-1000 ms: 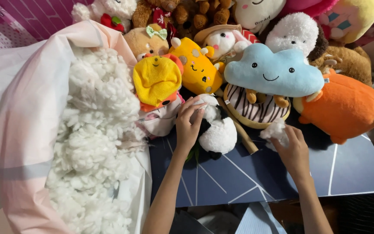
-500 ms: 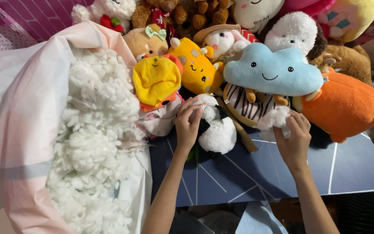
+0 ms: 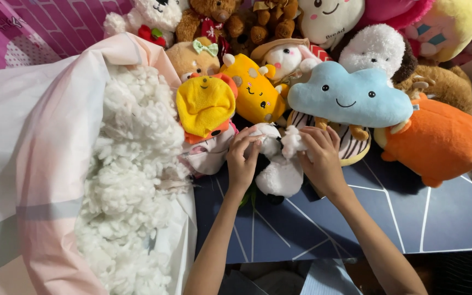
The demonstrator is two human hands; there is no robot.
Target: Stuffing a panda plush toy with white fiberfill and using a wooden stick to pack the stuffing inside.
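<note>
On the dark blue desk [image 3: 389, 218], the left hand [image 3: 242, 161] and right hand [image 3: 319, 158] both pinched a small white plush toy [image 3: 281, 172], seemingly being stuffed and still limp. Beside it, a pink-and-white bag [image 3: 34, 164] remained heaped with white fluffy stuffing [image 3: 132, 164], before many plump plush toys [image 3: 350, 95] behind.

I see a white plush toy [image 3: 281, 173] on a navy worktop [image 3: 356, 224] crossed by thin white lines; left of that toy, fluffy white stuffing [image 3: 129, 180] fills a pale pink and white bag [image 3: 34, 142]. Above the toy sit a sky-blue cloud plush [image 3: 350, 95] with black dot eyes, a yellow plush [image 3: 206, 104], and an orange plush [image 3: 438, 139] further right.
</note>
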